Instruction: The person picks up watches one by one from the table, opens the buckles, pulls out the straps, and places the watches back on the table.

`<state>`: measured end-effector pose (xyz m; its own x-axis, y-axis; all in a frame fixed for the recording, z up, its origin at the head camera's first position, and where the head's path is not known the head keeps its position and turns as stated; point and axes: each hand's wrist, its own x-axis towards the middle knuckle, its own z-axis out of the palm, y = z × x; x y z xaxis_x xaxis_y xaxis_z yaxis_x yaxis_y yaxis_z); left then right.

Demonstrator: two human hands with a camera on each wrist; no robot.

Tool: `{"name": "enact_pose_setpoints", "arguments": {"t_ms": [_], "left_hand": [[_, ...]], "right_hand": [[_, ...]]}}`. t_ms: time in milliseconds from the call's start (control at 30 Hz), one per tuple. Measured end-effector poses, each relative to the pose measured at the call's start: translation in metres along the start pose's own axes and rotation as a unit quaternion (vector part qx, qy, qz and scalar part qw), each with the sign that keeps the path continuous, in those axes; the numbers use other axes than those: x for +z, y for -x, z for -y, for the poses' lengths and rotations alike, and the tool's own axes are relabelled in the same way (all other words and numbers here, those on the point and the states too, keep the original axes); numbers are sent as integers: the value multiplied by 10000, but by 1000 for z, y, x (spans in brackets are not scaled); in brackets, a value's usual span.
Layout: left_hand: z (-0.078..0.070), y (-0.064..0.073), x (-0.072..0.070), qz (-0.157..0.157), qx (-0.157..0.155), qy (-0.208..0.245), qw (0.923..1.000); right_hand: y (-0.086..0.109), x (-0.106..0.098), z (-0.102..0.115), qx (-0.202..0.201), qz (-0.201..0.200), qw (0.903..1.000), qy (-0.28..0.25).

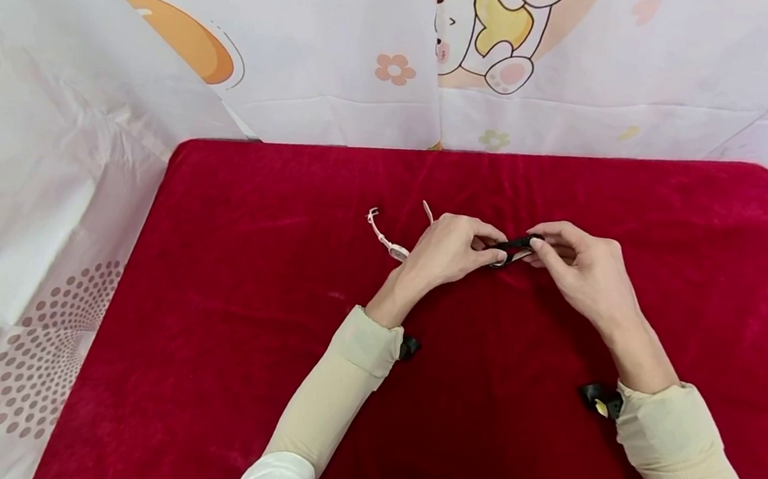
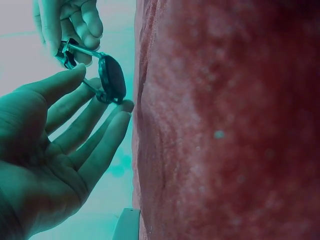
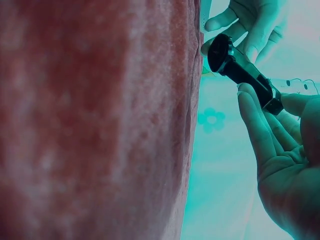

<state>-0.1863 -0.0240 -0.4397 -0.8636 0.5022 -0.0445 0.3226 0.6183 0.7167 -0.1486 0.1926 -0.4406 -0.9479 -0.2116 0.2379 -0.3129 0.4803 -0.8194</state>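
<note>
Both hands hold a black wristwatch [image 1: 514, 245] over the red cloth. My left hand [image 1: 449, 248] holds it by the round case end, thumb and fingertips around the strap near the lugs. At the other end, the thumb and fingers of my right hand [image 1: 581, 269] pinch the strap around the metal buckle. In the left wrist view the round watch case [image 2: 114, 78] faces the cloth, and both strap halves run back to the right fingers. The right wrist view shows the dark strap [image 3: 245, 75] stretching between the hands, forming a narrow loop.
A pale pink wristwatch [image 1: 397, 252] lies on the red cloth [image 1: 269, 259] just left of my left hand, which partly covers it. A pale strap tip [image 1: 427, 211] shows beyond that hand. White printed curtains [image 1: 349, 33] stand behind and to the left of the table.
</note>
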Motion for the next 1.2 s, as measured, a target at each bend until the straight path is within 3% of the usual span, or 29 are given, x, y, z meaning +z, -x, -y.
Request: {"name": "enact_pose_setpoints", "arguments": {"t_ms": [233,600,1200], "left_hand": [[-2,0,-1,-38,123,-138,9998],[-3,-2,-1,-189,415,95,9989],[-4,0,-2,-285,326,-102,9990]], "right_hand": [[-1,3,0,-82,78,9999,-51],[-2,3,-1,-227,42,9994,247],[0,0,-1,-381,122,9987,327]]}}
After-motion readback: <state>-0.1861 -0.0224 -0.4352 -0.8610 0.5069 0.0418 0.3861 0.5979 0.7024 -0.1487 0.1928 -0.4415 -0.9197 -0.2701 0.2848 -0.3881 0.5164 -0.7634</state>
